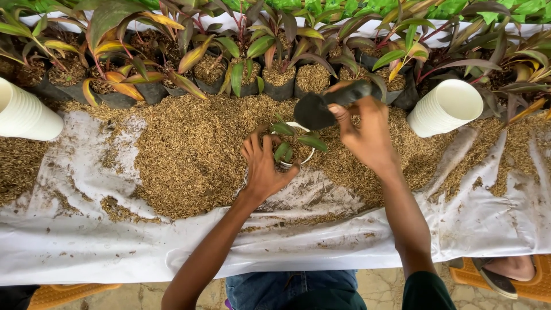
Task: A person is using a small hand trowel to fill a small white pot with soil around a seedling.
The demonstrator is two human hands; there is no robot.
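Observation:
My left hand [263, 165] grips the near side of a small white pot [310, 155] that holds a young green plant [293, 140]. The pot stands in a heap of brown rice husk [189, 149]. My right hand [367, 129] is closed around the handle of a black trowel [321, 106], its blade hanging just above and behind the pot.
A white sheet [86, 241] covers the table. Black grow bags with red-green leafy plants [252, 63] line the back. Stacks of white pots lie on their sides at the left [26, 115] and the right [447, 106]. Another person's sandalled foot [505, 270] shows at the lower right.

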